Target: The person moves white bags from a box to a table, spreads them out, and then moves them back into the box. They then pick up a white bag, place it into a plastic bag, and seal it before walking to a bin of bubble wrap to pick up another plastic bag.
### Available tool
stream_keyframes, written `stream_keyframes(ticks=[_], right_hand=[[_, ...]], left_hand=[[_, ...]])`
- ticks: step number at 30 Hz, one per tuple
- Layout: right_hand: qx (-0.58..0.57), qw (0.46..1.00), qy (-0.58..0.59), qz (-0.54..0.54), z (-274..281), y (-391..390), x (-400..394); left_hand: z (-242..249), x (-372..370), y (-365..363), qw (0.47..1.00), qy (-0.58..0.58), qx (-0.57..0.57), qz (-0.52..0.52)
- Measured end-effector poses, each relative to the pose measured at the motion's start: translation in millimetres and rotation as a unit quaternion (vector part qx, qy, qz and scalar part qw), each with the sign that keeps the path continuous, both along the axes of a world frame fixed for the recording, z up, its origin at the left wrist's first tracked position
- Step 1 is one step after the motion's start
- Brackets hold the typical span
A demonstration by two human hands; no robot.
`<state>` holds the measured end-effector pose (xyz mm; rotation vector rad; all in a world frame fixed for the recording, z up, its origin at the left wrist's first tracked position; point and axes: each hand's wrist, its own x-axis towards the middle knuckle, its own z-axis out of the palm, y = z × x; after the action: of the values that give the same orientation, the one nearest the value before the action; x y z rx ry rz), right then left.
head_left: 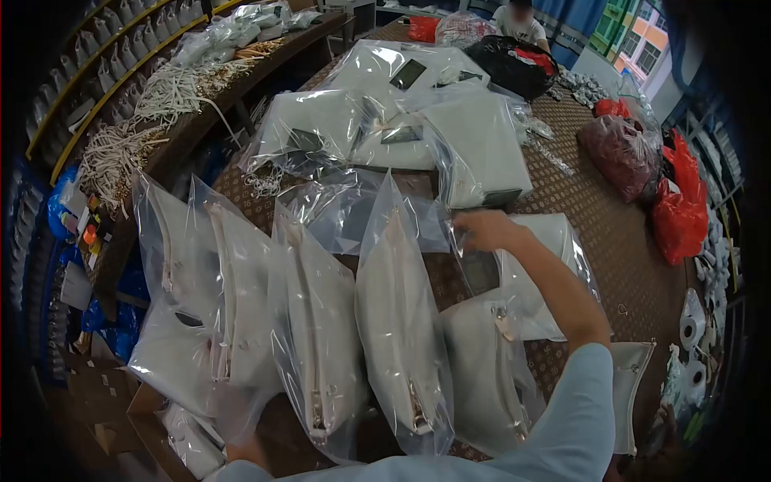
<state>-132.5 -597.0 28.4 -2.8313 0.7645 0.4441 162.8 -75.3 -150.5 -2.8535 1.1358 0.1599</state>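
Several white zippered handbags in clear plastic bags stand in a row before me, including a middle handbag (401,313) and its left neighbour (317,337). My right hand (486,230) reaches past the row, fingers curled in at the edge of a clear plastic bag (459,261). Beside that hand lies a flat wrapped white handbag (546,273). At the bottom left, my left hand (243,450) is low beside the leftmost wrapped handbags (181,353); its fingers are hidden behind plastic. Flat clear plastic (337,213) lies behind the row.
Wrapped white handbags (482,145) are piled farther back on the brown patterned table (590,213). Red plastic bags (681,217) sit along the right edge. White straps (120,157) cover a side bench. A cardboard box (148,414) stands low left. Another person (520,24) is at the far end.
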Motion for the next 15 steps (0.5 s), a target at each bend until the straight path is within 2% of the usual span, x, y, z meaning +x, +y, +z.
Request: stream_keyframes(ticks=[1,2,3,4,5,7,9,11,13,15], right_hand=[[-0.08,0.989,-0.126,0.013,-26,-20,14],[-0.08,0.989,-0.127,0.013,-48,-36,26],[-0.241,0.948,-0.194,0.075,-68,-51,39],[-0.392,0.873,-0.257,0.132,-85,-62,51],[-0.391,0.872,-0.263,0.132,-100,-71,54],[-0.28,0.955,-0.088,0.037,-121,-85,42],[-0.254,0.96,-0.113,0.042,-121,-86,20],[-0.172,0.984,-0.048,0.029,-101,-76,-10],[-0.116,0.981,-0.151,0.023,-70,-53,-51],[-0.121,0.968,-0.219,0.009,-26,-15,-84]], left_hand=[[-2,2,-1,1.0,0.004,0.0,-0.002],[3,2,-3,1.0,0.009,0.003,-0.005],[6,3,-3,1.0,0.013,0.003,-0.007],[7,3,-3,1.0,0.015,0.005,-0.008],[8,5,-4,1.0,0.019,0.006,-0.01],[11,5,-1,1.0,0.024,0.008,-0.008],[8,9,-4,0.999,0.033,0.004,-0.01],[5,13,-6,0.999,0.038,0.002,-0.015],[3,17,-9,0.999,0.039,-0.008,-0.016],[2,22,-11,0.999,0.042,-0.013,-0.019]])
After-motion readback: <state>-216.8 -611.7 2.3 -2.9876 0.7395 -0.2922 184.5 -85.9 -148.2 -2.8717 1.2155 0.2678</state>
